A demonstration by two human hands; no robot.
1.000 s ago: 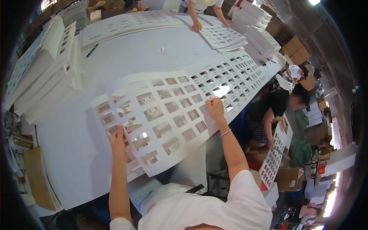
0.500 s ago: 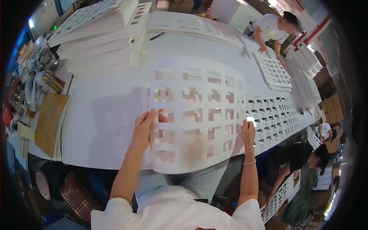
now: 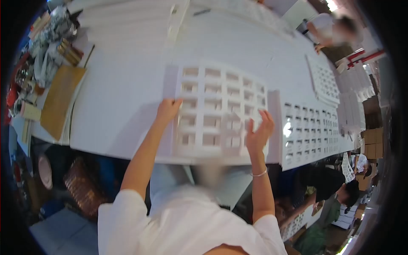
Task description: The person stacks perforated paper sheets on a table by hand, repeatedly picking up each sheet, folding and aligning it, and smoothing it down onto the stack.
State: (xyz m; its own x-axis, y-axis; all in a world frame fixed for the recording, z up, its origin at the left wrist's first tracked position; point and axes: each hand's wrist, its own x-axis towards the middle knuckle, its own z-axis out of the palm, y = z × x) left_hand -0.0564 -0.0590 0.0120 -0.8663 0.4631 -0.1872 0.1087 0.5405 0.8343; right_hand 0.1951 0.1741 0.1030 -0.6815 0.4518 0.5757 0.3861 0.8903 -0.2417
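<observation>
A white sheet with rows of rectangular cut-outs (image 3: 222,111) lies on the white table (image 3: 114,89) in front of me. My left hand (image 3: 168,109) pinches the sheet's left edge. Over its right part is my right hand (image 3: 260,129), fingers apart and raised, a bracelet on that wrist. Right of this sheet, a second sheet with small dark cut-outs (image 3: 312,131) rests along the table's near right side.
At the top right a person (image 3: 335,32) leans by a stack of cut-out sheets (image 3: 325,80). Another person in black (image 3: 325,182) works at lower right. A brown board (image 3: 61,102) lies at left; a dark pen (image 3: 202,12) is at the far side.
The held sheet has come down flat onto the table. My right hand has let go of its right edge and opened. The view has turned and shifted.
</observation>
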